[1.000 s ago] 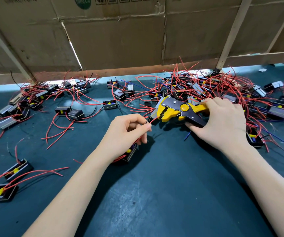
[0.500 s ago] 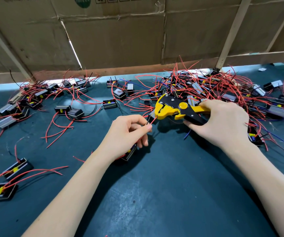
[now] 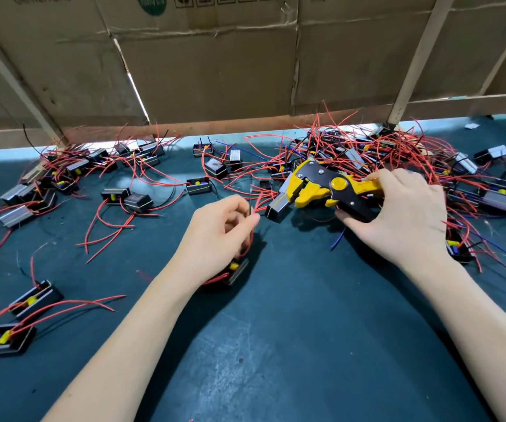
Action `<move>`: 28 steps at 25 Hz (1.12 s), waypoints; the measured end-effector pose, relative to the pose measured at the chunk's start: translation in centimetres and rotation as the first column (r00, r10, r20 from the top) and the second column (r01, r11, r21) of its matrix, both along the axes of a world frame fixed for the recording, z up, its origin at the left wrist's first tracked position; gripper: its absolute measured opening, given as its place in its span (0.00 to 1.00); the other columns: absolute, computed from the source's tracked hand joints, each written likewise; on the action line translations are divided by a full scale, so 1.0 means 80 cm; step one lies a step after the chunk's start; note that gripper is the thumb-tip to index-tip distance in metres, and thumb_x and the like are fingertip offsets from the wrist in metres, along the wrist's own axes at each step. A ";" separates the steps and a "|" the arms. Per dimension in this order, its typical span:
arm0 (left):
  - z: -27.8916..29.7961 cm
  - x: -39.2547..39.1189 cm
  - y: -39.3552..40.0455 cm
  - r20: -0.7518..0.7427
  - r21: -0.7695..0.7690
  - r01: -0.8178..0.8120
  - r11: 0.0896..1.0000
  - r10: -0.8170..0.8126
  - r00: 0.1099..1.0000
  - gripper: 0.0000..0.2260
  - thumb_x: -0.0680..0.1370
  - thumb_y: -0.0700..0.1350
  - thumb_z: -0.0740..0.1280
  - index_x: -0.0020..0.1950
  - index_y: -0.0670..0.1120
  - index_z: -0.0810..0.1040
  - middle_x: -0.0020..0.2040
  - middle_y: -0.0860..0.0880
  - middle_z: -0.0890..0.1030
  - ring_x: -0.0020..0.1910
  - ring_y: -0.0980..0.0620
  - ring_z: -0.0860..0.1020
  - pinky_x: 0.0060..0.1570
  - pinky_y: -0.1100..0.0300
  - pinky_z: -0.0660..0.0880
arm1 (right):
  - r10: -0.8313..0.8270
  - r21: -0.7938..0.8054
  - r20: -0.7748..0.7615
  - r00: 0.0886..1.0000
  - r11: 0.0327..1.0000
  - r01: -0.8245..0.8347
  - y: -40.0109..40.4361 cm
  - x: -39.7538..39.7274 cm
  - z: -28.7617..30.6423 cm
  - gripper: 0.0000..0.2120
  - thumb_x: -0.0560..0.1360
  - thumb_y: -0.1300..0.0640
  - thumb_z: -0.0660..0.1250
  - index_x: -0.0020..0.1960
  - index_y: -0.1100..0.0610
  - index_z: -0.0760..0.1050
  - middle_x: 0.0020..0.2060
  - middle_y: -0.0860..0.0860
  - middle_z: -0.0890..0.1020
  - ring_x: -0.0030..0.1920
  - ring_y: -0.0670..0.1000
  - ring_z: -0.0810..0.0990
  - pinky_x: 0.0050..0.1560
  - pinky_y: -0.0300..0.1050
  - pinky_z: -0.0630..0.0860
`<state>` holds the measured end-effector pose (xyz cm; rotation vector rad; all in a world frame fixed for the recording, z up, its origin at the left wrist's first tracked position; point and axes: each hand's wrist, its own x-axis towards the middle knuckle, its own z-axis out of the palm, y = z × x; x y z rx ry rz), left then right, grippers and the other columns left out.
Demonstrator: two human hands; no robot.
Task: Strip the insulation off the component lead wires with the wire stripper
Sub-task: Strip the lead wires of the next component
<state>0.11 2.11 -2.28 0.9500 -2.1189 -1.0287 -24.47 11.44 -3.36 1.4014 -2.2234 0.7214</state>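
The left hand point(image 3: 221, 229) pinches a thin, floppy red lead wire point(image 3: 253, 210) near its tip, just beside the yellow-and-black wire stripper point(image 3: 321, 190) gripped by the right hand point(image 3: 397, 214) above the dark green table point(image 3: 276, 345); holding close to the end likely keeps it steady.

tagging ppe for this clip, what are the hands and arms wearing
Nothing visible. The left hand and right hand are bare, with no gloves, rings or watch. Both forearms are uncovered right to the frame edge; no sleeve or wrist strap shows.
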 end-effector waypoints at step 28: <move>-0.009 0.091 -0.088 0.331 -0.327 -0.566 0.757 0.653 0.681 0.16 0.81 0.53 0.61 0.55 0.41 0.79 0.52 0.36 0.79 0.56 0.35 0.74 0.55 0.46 0.70 | 0.035 0.035 0.039 0.999 0.999 -0.036 0.000 0.002 0.003 0.27 0.64 0.37 0.73 0.52 0.56 0.76 0.46 0.54 0.79 0.52 0.60 0.76 0.51 0.53 0.65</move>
